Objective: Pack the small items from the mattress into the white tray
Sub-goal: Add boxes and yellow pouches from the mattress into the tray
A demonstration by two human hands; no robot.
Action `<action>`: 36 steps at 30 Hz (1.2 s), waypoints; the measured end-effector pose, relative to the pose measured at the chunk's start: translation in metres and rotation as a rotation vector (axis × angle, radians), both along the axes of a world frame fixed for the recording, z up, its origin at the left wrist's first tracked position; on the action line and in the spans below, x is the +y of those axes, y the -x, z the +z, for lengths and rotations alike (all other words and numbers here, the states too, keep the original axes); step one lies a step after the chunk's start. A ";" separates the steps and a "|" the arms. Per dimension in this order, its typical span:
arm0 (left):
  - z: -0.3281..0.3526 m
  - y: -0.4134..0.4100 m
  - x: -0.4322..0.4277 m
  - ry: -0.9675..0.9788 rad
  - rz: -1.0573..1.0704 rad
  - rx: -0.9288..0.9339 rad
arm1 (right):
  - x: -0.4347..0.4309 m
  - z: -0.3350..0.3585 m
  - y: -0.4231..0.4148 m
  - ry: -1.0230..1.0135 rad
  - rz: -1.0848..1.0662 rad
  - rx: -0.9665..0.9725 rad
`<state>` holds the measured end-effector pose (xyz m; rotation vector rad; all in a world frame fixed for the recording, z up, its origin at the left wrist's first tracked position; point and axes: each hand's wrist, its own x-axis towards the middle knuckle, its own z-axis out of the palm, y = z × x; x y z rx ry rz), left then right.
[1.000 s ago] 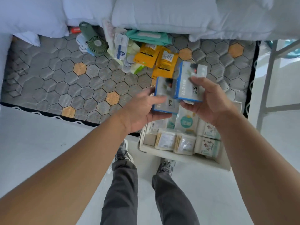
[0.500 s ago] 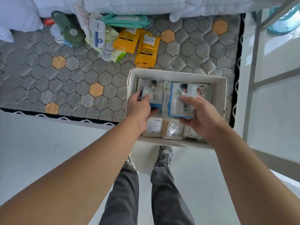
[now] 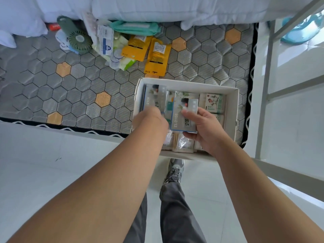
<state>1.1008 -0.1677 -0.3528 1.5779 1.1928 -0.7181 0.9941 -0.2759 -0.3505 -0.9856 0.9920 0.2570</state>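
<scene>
Broadly, we look down on a grey mattress (image 3: 70, 88) quilted in hexagons, a few of them orange, with white bedding (image 3: 157, 7) heaped along its far side. A pale floor (image 3: 52, 172) lies on the near side.

At the mattress's near right corner sits the white tray (image 3: 235, 109), its near end jutting past the mattress edge. Our two bare arms reach into it.

The left grip (image 3: 150, 120) shows us its back over the near end of the left box (image 3: 154, 97), which stands in the tray's far left corner. Its fingers are hidden under the hand, so we cannot tell whether it holds that box or only touches it.

The right grip (image 3: 205, 130) is closed round the right box (image 3: 184, 116), thumb on the top face and fingers under the near edge. It holds the box over the middle of the tray. Both boxes are grey with a blue edge.

Beneath them the tray holds green-and-white packets (image 3: 213, 102) by the right wall and clear packets of thin sticks (image 3: 182, 144) by the near wall.

On the far mattress lie a teal pack (image 3: 136, 28), a far yellow pack (image 3: 136, 48), a near yellow pack (image 3: 157, 57) just beside the tray's far wall, a clear bag (image 3: 107, 42) and a green fan (image 3: 77, 38).
</scene>
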 end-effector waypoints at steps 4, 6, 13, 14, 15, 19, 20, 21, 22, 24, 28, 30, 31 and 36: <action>0.003 0.002 0.014 0.025 0.160 0.037 | 0.008 -0.003 -0.005 0.061 0.029 0.050; 0.010 0.014 0.019 0.027 0.089 -0.034 | 0.015 -0.003 -0.007 0.081 0.093 0.048; 0.024 0.061 0.075 -0.216 -0.840 -0.504 | 0.050 -0.010 -0.017 0.180 0.313 0.097; 0.023 0.065 0.082 -0.240 -0.997 -0.554 | 0.055 -0.011 -0.019 0.203 0.329 0.124; 0.020 0.067 0.088 -0.242 -1.126 -0.582 | 0.058 -0.010 -0.021 0.237 0.344 0.150; 0.014 0.067 0.096 -0.342 -1.546 -0.645 | 0.068 -0.015 -0.024 0.374 0.381 0.213; 0.012 0.066 0.096 -0.398 -1.625 -0.657 | 0.069 -0.015 -0.024 0.401 0.387 0.223; 0.012 0.063 0.095 -0.462 -1.692 -0.676 | 0.070 -0.016 -0.025 0.427 0.396 0.231; 0.011 0.059 0.094 -0.533 -1.753 -0.694 | 0.070 -0.018 -0.025 0.457 0.403 0.233; 0.010 0.049 0.093 -0.646 -1.829 -0.726 | 0.073 -0.019 -0.026 0.497 0.410 0.221; 0.006 0.035 0.101 -0.729 -1.920 -0.742 | 0.081 -0.022 -0.026 0.549 0.435 0.190; 0.004 0.034 0.104 -0.763 -1.979 -0.741 | 0.082 -0.021 -0.027 0.589 0.469 0.187; 0.002 0.034 0.104 -0.776 -2.000 -0.739 | 0.082 -0.022 -0.027 0.592 0.470 0.187; 0.001 0.032 0.101 -0.823 -2.056 -0.764 | 0.082 -0.026 -0.030 0.556 0.449 0.218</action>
